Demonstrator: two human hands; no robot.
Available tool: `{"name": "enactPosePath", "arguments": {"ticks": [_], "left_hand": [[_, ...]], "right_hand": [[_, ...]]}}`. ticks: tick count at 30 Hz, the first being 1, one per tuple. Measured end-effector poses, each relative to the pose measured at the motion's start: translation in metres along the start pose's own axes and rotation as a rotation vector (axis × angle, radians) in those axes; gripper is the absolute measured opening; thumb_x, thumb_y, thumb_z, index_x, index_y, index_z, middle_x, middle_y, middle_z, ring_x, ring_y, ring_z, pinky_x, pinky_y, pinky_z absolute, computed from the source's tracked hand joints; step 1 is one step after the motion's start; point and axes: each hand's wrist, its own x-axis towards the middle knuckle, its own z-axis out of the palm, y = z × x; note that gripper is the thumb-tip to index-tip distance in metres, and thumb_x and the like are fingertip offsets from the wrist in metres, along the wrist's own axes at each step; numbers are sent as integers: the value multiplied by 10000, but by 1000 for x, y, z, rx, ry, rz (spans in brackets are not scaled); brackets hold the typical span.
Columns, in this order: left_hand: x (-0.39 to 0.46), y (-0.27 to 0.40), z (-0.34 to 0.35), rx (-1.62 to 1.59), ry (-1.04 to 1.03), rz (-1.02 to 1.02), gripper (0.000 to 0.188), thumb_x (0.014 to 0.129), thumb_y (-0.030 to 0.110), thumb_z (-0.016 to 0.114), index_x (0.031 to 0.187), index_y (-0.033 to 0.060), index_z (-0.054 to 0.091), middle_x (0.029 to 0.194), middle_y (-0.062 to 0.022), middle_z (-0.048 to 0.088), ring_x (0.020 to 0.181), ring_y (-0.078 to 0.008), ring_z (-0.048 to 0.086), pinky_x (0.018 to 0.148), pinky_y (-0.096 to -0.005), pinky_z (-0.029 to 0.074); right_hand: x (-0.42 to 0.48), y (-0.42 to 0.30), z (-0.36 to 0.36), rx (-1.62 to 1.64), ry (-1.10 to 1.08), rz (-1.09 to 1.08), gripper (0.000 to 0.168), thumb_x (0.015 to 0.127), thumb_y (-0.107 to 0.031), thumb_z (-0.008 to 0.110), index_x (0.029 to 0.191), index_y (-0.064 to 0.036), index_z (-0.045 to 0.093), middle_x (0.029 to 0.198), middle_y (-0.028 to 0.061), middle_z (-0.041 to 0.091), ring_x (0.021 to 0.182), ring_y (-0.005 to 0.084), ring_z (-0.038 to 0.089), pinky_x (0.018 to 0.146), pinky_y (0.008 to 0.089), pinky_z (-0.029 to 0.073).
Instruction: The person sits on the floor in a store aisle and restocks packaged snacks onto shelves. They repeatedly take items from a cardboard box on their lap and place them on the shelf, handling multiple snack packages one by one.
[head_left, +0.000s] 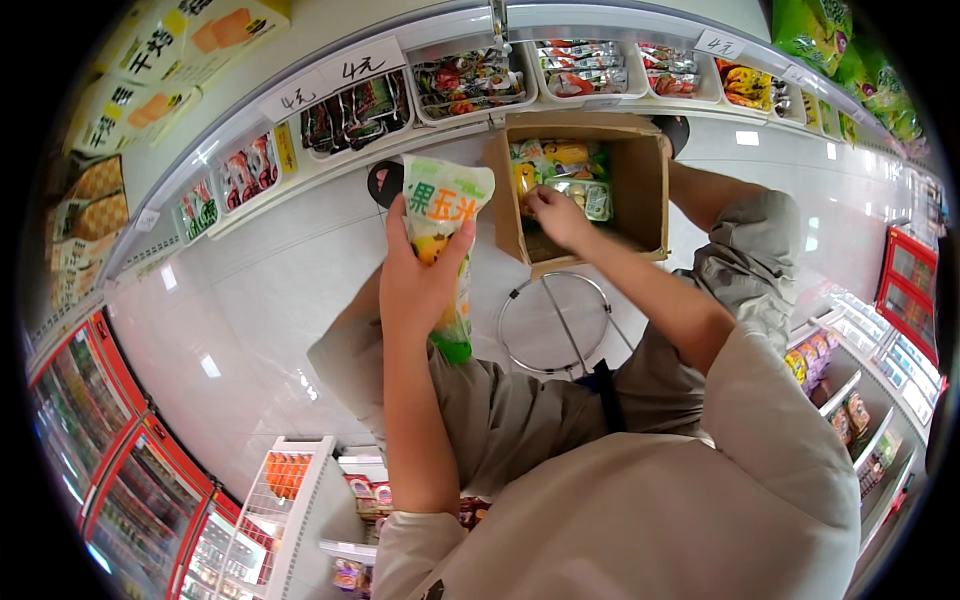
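Note:
My left hand (420, 281) grips an upright plastic pouch of corn (442, 196), printed in green and orange, over my left thigh. My right hand (559, 216) reaches down inside an open cardboard box (652, 202) between my knees. Its fingertips are bent against the yellow packets at the box's left side; whether they hold one is hidden. Within the box lie a vacuum-packed corn cob (566, 153) and a clear pack with pale round pieces (598, 199), beside my fingers.
A shelf ahead carries white bins of wrapped snacks (472, 82) behind price cards (362, 67). Below the box stands a round metal stool frame (555, 367). Red-framed coolers (142, 480) line the left, snack racks (862, 412) the right. Glossy tiles (255, 300) cover the floor.

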Motion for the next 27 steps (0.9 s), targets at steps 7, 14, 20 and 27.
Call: {"name": "enactPosePath", "arguments": {"ticks": [7,14,20,27], "left_hand": [[-3,4,-2,123,-49,-65,881,822,454,780,1476,65,335,1135,-150,696,998,-316,696,862,-391,522],[1,-1,6,231,-119,-13,827,864,275,793,1467,-16,307,1154,-142,666,994,-191,652,868,-306,513],[2,5,8,219,-143,9,840,853,245,799,1474,-13,295,1138,-156,676,1001,-223,662,885,-326,513],[8,19,14,312,-167,-27,855,860,293,789,1483,-9,286,1155,-158,675,1012,-215,661,887,-329,510]], "right_hand": [[104,47,14,-504,-181,135,580,846,-274,625,1346,6,529,1247,254,629,1138,396,625,974,432,490],[133,101,58,-193,253,206,1027,769,-243,783,1539,-11,145,1292,319,579,1212,412,574,1014,424,471],[136,78,26,-174,152,288,594,842,-386,732,1305,-47,578,1145,222,689,1115,373,640,952,453,501],[118,42,12,-401,107,191,486,939,-316,605,1389,-158,509,1162,193,686,1080,384,647,907,490,512]]}}
